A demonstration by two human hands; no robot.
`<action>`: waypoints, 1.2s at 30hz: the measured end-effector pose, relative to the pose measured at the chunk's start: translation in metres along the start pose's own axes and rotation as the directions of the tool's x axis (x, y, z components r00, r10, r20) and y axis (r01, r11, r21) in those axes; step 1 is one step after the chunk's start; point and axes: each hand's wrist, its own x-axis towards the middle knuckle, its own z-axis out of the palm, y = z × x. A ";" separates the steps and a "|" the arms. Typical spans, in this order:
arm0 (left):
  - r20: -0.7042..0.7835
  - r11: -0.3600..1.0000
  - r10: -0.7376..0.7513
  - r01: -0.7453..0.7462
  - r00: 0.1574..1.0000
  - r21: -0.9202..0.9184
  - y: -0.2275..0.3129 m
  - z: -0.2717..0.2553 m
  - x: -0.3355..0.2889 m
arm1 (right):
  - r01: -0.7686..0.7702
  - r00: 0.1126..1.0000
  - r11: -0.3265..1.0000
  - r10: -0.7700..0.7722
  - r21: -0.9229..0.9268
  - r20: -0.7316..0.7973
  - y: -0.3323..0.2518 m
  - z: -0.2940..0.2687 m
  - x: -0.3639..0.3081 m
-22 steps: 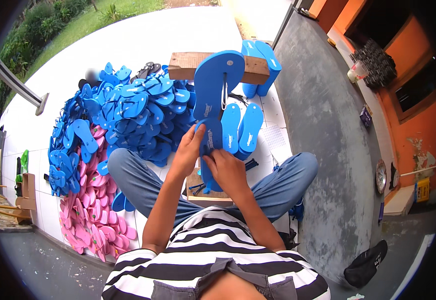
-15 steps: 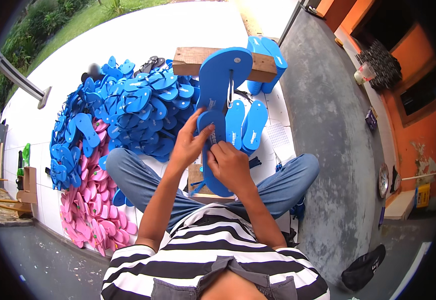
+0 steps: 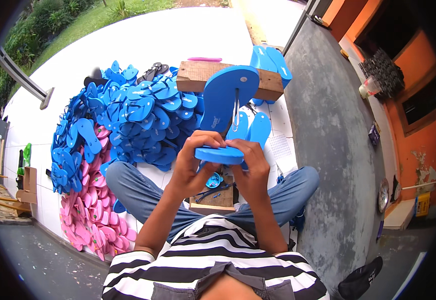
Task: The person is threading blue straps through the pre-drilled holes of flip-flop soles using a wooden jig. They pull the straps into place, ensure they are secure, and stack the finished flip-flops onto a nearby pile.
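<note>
Between my two hands a blue flip-flop sole point(image 3: 219, 156) is held, its end edge turned toward me. My left hand point(image 3: 185, 165) is closed on its left side, fingers over the top and thumb below. My right hand point(image 3: 253, 164) grips the right side in the same way. Just beyond, a larger-looking blue sole point(image 3: 228, 95) leans against a wooden beam point(image 3: 190, 75). A thin metal loop point(image 3: 236, 112) shows in front of that sole. Below my hands lies a wooden board point(image 3: 215, 201) with a small dish point(image 3: 214, 180) of blue bits and blue straps.
A heap of blue flip-flops point(image 3: 143, 120) lies on the left, with pink flip-flops point(image 3: 95, 200) nearer. Stacked blue soles point(image 3: 273, 67) stand behind the beam's right end. More soles point(image 3: 260, 129) and a printed sheet point(image 3: 280, 147) lie on the right.
The sole in my hands has tipped from lying lengthwise before me to end-on. My right hand has moved up to its right side. The board and dish below have come into view.
</note>
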 end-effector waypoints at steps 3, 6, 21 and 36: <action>0.070 0.975 0.175 -0.182 0.982 0.127 -0.007 -0.004 0.016 | 0.021 0.998 1.000 -0.022 -0.023 -0.065 0.000 -0.004 0.008; 0.040 0.960 0.241 -0.245 0.970 0.135 -0.014 -0.002 0.022 | 0.005 0.986 0.998 0.006 0.063 -0.169 0.008 0.001 0.006; -0.176 0.683 -0.015 0.139 0.984 0.717 0.019 0.016 0.087 | -0.278 0.934 0.952 0.299 0.129 -0.196 -0.005 0.002 0.037; -0.075 0.992 -0.004 0.014 0.997 0.125 -0.025 -0.014 0.007 | -0.566 0.806 0.688 0.578 0.455 0.129 0.037 0.084 -0.052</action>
